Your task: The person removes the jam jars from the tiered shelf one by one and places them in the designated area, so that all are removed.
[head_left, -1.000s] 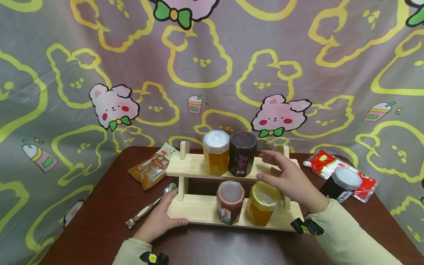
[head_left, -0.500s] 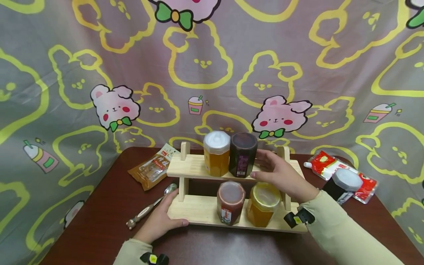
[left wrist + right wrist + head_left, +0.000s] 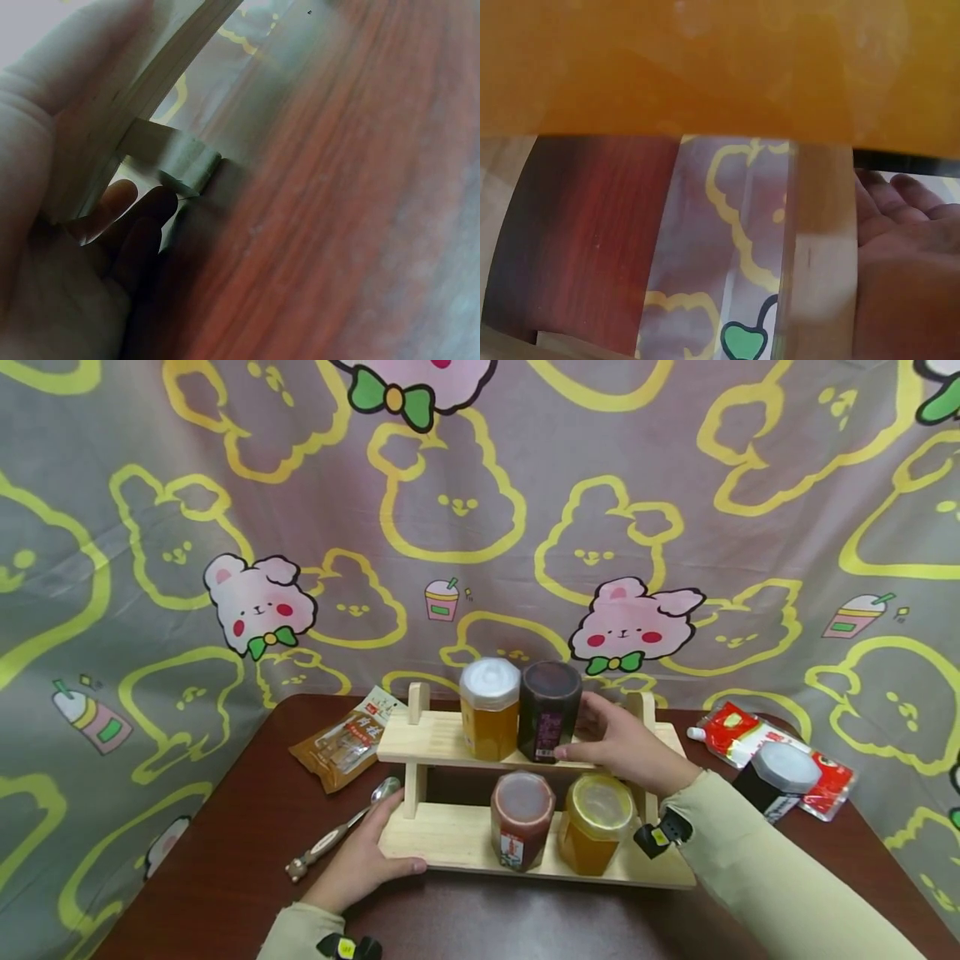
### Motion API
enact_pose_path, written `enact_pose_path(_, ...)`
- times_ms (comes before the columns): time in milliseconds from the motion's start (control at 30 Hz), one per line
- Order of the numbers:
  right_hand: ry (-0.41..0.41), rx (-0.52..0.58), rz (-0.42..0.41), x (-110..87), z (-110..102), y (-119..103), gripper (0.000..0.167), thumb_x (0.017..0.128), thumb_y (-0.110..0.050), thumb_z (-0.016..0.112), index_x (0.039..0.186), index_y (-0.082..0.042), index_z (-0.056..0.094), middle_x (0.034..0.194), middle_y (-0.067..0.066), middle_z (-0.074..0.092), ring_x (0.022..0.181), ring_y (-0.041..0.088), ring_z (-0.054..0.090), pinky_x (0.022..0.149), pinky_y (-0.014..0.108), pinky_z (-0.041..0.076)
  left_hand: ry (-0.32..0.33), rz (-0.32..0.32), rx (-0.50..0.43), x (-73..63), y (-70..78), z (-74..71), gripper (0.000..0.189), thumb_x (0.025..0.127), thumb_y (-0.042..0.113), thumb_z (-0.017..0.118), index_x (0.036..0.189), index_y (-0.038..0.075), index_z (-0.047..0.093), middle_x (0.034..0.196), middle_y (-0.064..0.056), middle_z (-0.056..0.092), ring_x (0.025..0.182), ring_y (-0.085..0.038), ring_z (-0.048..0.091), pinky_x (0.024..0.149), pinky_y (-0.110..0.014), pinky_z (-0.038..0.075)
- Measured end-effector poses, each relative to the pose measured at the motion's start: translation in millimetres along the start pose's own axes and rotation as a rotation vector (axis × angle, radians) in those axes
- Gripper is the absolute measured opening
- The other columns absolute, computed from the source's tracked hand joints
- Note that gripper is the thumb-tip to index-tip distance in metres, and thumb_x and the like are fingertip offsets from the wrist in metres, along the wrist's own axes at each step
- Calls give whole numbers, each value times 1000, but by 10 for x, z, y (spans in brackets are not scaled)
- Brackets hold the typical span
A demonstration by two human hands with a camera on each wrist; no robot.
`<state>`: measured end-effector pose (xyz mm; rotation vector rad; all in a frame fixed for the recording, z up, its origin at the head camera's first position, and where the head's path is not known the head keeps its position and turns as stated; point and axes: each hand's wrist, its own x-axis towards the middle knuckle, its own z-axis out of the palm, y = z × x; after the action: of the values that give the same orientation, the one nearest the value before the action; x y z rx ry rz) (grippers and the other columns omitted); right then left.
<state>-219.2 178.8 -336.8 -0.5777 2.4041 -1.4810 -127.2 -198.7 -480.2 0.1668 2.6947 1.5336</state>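
Note:
A two-tier wooden rack (image 3: 427, 835) stands on the table. My left hand (image 3: 362, 858) grips the left end of its lower board, thumb along the front and fingers behind; the left wrist view shows those fingers (image 3: 139, 225) curled by the wood. On the upper board, my right hand (image 3: 626, 745) holds a dark jar (image 3: 547, 714), with the thumb at its front and the fingers partly hidden behind its right side. A white-lidded amber jar (image 3: 490, 714) stands just left of it. Below are a reddish-brown jar (image 3: 521, 827) and a yellow-lidded amber jar (image 3: 592, 827), which fills the top of the right wrist view.
Left of the rack lie a brown packet (image 3: 345, 747) and a spoon (image 3: 330, 839) with an animal-shaped handle end. To the right, a white-lidded dark jar (image 3: 776, 781) lies tilted by a red and white pouch (image 3: 738, 731). A patterned cloth (image 3: 480, 585) hangs behind the table.
My right hand has moved left along the upper board, from beside the dark jar to holding it. The left hand and the jars have stayed in place.

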Motion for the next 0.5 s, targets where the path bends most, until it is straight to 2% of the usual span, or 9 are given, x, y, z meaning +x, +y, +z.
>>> enact_pose_path(133,12,-82,-1,46,27,-3,81,82,-41,83,149,-19,42,138,9,59,126,31,55,107,55,40,5,1,-4,-7,-20,4,112,64,32,96,156,17,34,157,-18,35,127,-31,46,106,-51,36)
enact_pose_path(333,38,-112,-25,108,63,11,79,80,-39,86,145,-17,47,133,9,62,120,30,59,104,54,43,4,6,-9,-8,-24,4,112,64,33,96,156,16,34,158,-18,34,130,-32,44,107,-52,34)
enact_pose_path(500,63,-130,-31,144,80,8,79,76,-39,88,143,-20,51,131,8,64,121,29,58,106,54,41,4,2,-3,-10,-9,-3,112,64,33,96,157,17,34,158,-18,34,128,-31,46,106,-51,36)
